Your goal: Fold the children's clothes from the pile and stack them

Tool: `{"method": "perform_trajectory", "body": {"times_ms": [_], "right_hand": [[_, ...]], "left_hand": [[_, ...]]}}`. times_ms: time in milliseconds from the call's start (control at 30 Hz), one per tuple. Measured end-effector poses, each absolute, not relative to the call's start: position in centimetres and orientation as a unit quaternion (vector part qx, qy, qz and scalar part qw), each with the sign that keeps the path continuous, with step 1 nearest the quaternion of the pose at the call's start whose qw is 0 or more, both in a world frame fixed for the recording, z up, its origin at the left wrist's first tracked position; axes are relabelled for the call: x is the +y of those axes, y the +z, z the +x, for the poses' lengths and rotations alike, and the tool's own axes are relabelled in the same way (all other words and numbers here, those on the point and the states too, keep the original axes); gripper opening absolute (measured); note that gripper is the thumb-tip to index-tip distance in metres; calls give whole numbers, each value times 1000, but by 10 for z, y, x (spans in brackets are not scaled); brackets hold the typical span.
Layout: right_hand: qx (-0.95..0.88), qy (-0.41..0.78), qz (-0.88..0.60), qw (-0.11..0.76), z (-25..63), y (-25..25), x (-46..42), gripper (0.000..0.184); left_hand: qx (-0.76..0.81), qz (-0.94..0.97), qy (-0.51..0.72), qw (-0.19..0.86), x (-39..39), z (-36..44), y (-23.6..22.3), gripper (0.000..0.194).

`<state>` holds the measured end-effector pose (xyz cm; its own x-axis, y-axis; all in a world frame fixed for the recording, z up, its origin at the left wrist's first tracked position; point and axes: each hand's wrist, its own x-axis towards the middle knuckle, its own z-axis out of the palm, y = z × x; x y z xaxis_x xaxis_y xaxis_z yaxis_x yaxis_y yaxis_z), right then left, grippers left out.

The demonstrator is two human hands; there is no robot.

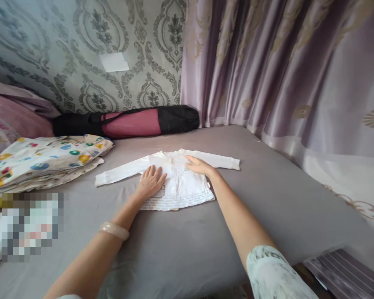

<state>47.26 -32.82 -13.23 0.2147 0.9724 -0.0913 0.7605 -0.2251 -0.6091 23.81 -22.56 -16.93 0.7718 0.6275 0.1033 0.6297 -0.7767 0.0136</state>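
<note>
A small white long-sleeved baby shirt (187, 189) lies spread on the grey bed sheet (174, 241), its sleeves stretched out to both sides. Buttons run down its front, and small printed writing bands the hem. My left hand (151, 182) rests flat on the left half of the shirt, fingers apart, over part of a printed patch. On the right half of the chest is my right hand (199, 165), fingers extended towards the collar and partly hiding a small print. Neither hand grips the cloth.
A pile of folded cloths with a colourful print (56, 155) lies at the left. Along the wall stretches a long black and dark-red bag (127, 122). Purple curtains (252, 62) hang at the right. A blurred-out patch (34, 226) covers something at the lower left.
</note>
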Motion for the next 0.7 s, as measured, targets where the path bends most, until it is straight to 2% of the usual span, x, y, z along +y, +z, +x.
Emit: {"method": "perform_trajectory", "body": {"times_ms": [67, 133, 433, 600, 700], "right_hand": [[-519, 192, -776, 302, 494, -128, -328, 51], [-435, 136, -831, 319, 515, -123, -334, 46], [-166, 45, -955, 242, 575, -127, -397, 42], [-120, 35, -966, 227, 582, -133, -406, 40], [-118, 42, -967, 222, 583, -134, -406, 39]], "left_hand": [[-355, -933, -51, 40, -229, 239, -171, 59], [-367, -927, -40, 58, -234, 239, -172, 62], [-353, -934, 6, 54, -238, 245, -150, 65], [-394, -919, 19, 8, -228, 263, -126, 48], [-403, -914, -36, 10, -222, 283, -121, 41]]}}
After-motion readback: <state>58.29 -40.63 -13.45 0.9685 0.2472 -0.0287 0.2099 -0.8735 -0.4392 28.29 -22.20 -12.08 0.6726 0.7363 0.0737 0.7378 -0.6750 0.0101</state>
